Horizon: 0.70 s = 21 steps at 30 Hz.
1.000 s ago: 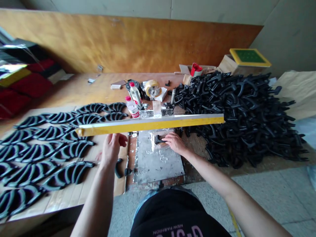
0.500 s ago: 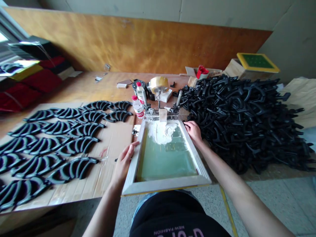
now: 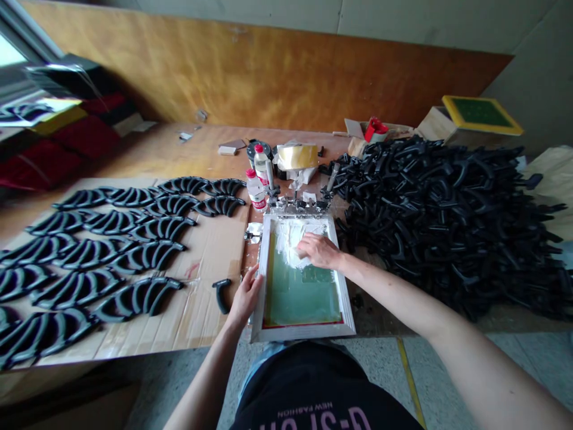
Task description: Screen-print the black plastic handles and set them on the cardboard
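A screen-printing frame (image 3: 348, 298), with a pale rim and green mesh, lies low in front of me. White ink (image 3: 286, 236) is smeared over the far half of its mesh. My right hand (image 3: 320, 251) is closed over this ink, around a small pale squeegee mostly hidden by the fingers. My left hand (image 3: 246, 295) grips the frame's left rim, fingertips on top of it. Just left of that hand, a single curved black handle (image 3: 221, 295) lies on the cardboard. Hinge clamps (image 3: 299, 205) hold the frame's far edge.
Rows of black handles (image 3: 147, 257) cover the cardboard (image 3: 210, 251) at left. A big heap of black parts (image 3: 430, 221) stands at right. Behind the clamps are red-capped bottles (image 3: 256, 191) and a tape roll (image 3: 298, 156). A yellow-rimmed screen (image 3: 483, 114) rests on a box at back right.
The frame has come down from a raised tilt. My right hand has left its right rim and taken the squeegee from the far edge onto the ink. My left hand stays at the left rim.
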{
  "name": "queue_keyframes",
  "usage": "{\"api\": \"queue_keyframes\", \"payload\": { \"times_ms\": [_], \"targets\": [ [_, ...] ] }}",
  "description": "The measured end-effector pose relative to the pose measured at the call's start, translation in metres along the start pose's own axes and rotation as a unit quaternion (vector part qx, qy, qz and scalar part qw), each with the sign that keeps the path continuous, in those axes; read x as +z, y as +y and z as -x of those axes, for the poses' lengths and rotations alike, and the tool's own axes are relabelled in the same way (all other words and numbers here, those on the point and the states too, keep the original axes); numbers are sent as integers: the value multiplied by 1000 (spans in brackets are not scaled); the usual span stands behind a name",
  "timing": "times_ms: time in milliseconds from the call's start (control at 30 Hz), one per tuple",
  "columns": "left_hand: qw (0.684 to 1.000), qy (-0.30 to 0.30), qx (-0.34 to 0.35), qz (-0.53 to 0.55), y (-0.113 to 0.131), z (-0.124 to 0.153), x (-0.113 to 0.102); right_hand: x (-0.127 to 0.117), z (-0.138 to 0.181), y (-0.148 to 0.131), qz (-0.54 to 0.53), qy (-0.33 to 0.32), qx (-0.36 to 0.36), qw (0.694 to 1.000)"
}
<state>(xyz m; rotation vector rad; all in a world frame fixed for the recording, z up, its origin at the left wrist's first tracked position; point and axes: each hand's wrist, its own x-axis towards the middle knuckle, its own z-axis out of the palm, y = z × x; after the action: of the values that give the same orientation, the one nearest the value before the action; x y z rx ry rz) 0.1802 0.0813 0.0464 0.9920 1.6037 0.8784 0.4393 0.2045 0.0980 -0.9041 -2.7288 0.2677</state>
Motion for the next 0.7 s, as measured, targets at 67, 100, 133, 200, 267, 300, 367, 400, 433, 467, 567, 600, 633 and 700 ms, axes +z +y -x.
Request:
{"api": "queue_keyframes", "payload": {
  "times_ms": [67, 100, 133, 200, 267, 300, 367, 400, 433, 467, 567, 600, 633, 700],
  "targets": [
    [1000, 1, 3, 6, 1, 0, 0, -9, 8, -3, -29, -31, -57, 997],
    [1000, 3, 4, 8, 2, 1, 0, -12, 9, -4, -39, -40, -62, 997],
    [1000, 7, 3, 11, 4, 2, 1, -14, 9, -4, -41, -37, -50, 997],
    [1000, 9, -6, 18, 10, 4, 1, -11, 7, -4, -28, -1, -3, 1000],
    [999, 3, -23, 30, 16, 7, 1, -2, 11, -8, -11, 44, 22, 999],
    [999, 0, -31, 36, 18, 8, 1, 3, 15, -10, -10, 55, 18, 998],
    [998, -2, -40, 43, 23, 10, 0, 8, 21, -14, -24, 52, -5, 998],
    [998, 0, -40, 41, 25, 11, 0, 7, 22, -15, -35, 48, -8, 998],
    [999, 2, -40, 37, 28, 12, 0, 4, 19, -14, -45, 47, -1, 998],
    [999, 4, -39, 34, 32, 13, -1, -1, 12, -12, -52, 51, 18, 997],
    [999, -3, -30, 36, 50, 20, -7, -22, -21, 6, -48, 89, 105, 989],
    [999, -3, -19, 39, 58, 23, -10, -30, -32, 15, -40, 104, 134, 985],
    [999, -2, -4, 39, 68, 26, -14, -38, -40, 26, -30, 120, 158, 980],
    [999, 8, 20, 26, 89, 31, -20, -53, -42, 50, -12, 160, 202, 966]
  ]
}}
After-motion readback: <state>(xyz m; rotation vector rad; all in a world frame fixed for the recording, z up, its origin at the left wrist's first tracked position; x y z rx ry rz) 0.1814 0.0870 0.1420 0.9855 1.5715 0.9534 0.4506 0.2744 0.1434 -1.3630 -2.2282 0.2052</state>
